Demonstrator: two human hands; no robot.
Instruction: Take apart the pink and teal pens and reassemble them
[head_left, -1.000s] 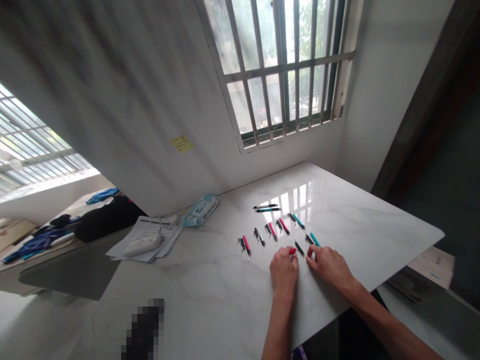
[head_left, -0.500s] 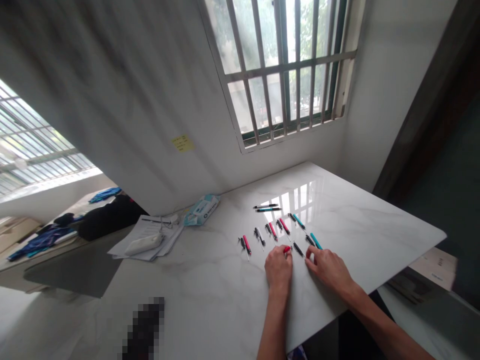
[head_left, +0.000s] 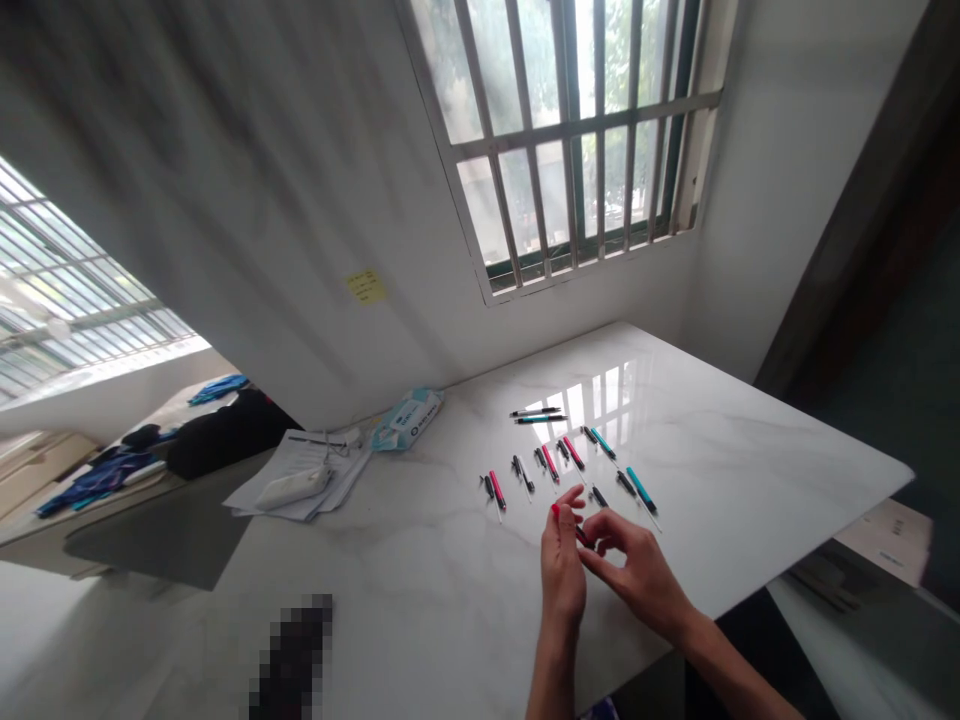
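The likeliest trouble is a slip: the red-and-black pen (head_left: 585, 539) is slim, and if the fingertips pull or twist unevenly, it could shoot out of the grip and drop onto the tabletop (head_left: 420, 580), whose smooth, glossy surface would let it roll. A small part might also come loose from its end and be lost among similar bits. The black pen piece (head_left: 598, 497) lies just beyond the fingers, so a careless lowering of the wrist or a knuckle could knock it into the teal barrel (head_left: 641, 490) or the dark grip section (head_left: 626, 485) next to that, muddling which parts belong together. The pen sits between the two hands, over the near part of the tabletop, tilted, with its bright red end showing at the thumb of the left hand (head_left: 562, 570) and a dark, narrow length running toward the other side. The left hand is closed around the red end, some of its fingers extended; the right hand (head_left: 637, 565) pinches the dark end between thumb and forefinger. Fingers cover its middle, so it seems to be one piece, but I can't be sure. The red looks glossy and saturated, much like the red barrel (head_left: 498, 490) lying farther left.
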